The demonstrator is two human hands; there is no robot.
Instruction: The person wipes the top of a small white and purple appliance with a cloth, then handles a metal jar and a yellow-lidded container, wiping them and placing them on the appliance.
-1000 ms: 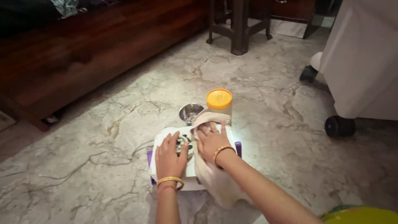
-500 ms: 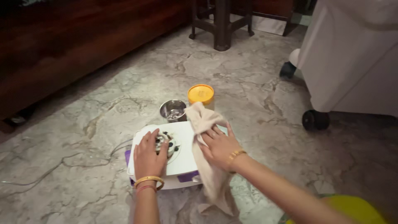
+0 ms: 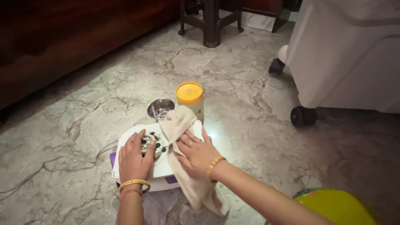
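A white and purple mixer base (image 3: 125, 143) sits on the marble floor. My left hand (image 3: 134, 157) rests on its top, fingers at the round metal coupling (image 3: 150, 141) in the middle. My right hand (image 3: 195, 153) presses a beige cloth (image 3: 179, 125) flat against the base's right side. The cloth drapes over the edge and trails onto the floor toward me. Both wrists wear gold bangles.
A small steel cup (image 3: 160, 108) and a jar with an orange lid (image 3: 189, 93) stand just behind the base. A power cord (image 3: 50, 164) runs off to the left. A wooden stool (image 3: 208, 21), dark wooden furniture (image 3: 62, 37) and a white wheeled appliance (image 3: 350, 54) surround the spot.
My right hand has slid with the cloth from the middle of the base's top over to its right side. The view has shifted, so everything sits further left in the frame.
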